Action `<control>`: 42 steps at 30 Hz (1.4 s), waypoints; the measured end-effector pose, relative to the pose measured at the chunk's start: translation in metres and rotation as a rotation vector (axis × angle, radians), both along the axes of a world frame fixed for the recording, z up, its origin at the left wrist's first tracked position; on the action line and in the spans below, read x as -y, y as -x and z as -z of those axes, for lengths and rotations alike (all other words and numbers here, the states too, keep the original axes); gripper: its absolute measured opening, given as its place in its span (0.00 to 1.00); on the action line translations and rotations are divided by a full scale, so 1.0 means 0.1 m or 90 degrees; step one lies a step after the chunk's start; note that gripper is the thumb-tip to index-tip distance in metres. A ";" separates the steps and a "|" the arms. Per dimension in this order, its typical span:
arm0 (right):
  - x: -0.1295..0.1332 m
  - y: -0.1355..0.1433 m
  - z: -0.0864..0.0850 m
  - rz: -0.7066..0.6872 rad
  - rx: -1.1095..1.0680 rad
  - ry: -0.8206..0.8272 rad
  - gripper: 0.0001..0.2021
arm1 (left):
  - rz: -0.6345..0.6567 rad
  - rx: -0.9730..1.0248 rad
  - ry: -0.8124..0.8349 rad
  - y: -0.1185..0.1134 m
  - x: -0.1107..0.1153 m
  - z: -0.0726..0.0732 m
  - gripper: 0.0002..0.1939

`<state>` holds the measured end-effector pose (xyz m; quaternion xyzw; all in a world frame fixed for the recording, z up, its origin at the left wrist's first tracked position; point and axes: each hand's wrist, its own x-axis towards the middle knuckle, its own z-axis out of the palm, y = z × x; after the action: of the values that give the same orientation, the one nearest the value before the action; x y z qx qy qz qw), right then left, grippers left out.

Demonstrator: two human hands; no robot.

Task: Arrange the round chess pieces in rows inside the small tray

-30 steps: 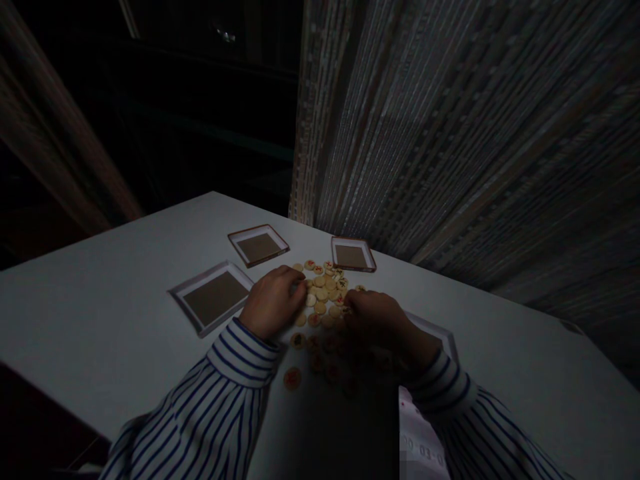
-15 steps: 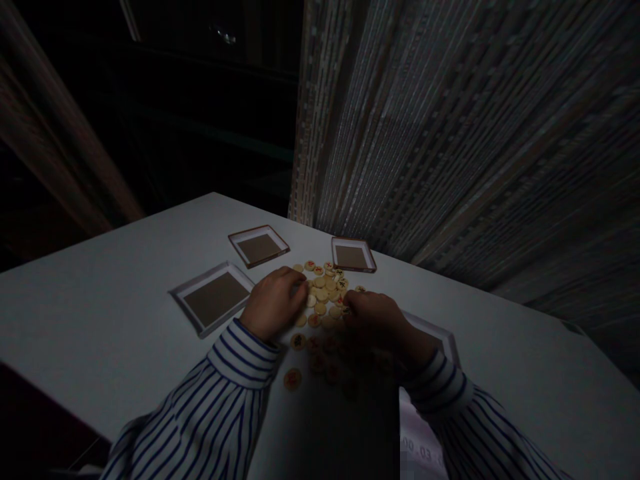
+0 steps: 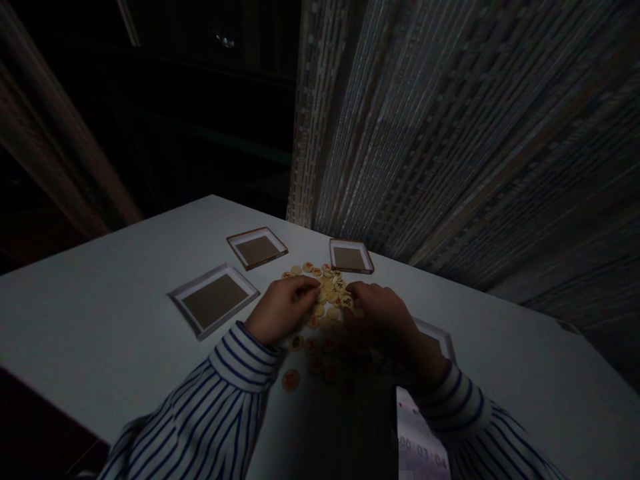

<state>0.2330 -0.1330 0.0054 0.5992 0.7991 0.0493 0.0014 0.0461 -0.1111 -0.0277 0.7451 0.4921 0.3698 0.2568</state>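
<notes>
A heap of round, pale wooden Chinese chess pieces (image 3: 327,287) lies between my two hands, some face up with red or black characters. My left hand (image 3: 283,305) is at the heap's left side, its thumb and index finger pinched close together; what lies between the tips is too dim to make out. From the right, my right hand (image 3: 381,308) has its fingers curled around the edge of a chess piece with a black character (image 3: 347,302). Nearer to me, several red-marked pieces lie in shadow, with one red-marked chess piece (image 3: 291,380) set apart.
Shallow open box trays stand around the heap: a grey-rimmed tray (image 3: 171,295) at left, a brown-rimmed tray (image 3: 249,268) behind it, another brown-rimmed tray (image 3: 353,271) at back right. My right forearm partly covers a fourth tray (image 3: 445,333). A lit screen (image 3: 420,440) showing digits lies near me.
My left hand has shifted slightly right over the heap, uncovering a red-marked piece behind it. A black-marked piece now shows at my right fingertips.
</notes>
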 end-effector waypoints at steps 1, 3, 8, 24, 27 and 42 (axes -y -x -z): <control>0.02 0.01 -0.01 -0.004 -0.014 -0.019 0.15 | 0.010 0.028 0.028 -0.02 0.01 0.00 0.13; 0.06 0.01 -0.02 -0.029 -0.046 -0.070 0.15 | 0.031 0.088 0.090 -0.06 0.02 0.01 0.13; 0.12 0.00 -0.01 -0.119 -0.091 -0.170 0.13 | 0.103 0.238 0.290 -0.14 0.05 0.01 0.14; 0.28 -0.06 -0.03 -0.207 -0.095 -0.186 0.12 | 0.146 0.351 0.372 -0.17 0.12 -0.03 0.15; 0.33 -0.10 -0.03 -0.208 -0.116 -0.179 0.12 | 0.160 0.348 0.373 -0.21 0.17 -0.07 0.15; 0.66 -0.48 -0.16 -0.202 -0.252 -0.213 0.10 | 0.219 0.252 0.316 -0.54 0.38 -0.35 0.15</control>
<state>0.2812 -0.1993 0.0216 0.4566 0.8484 0.0622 -0.2606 0.0997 -0.1492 0.0068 0.6458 0.3752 0.3277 0.5786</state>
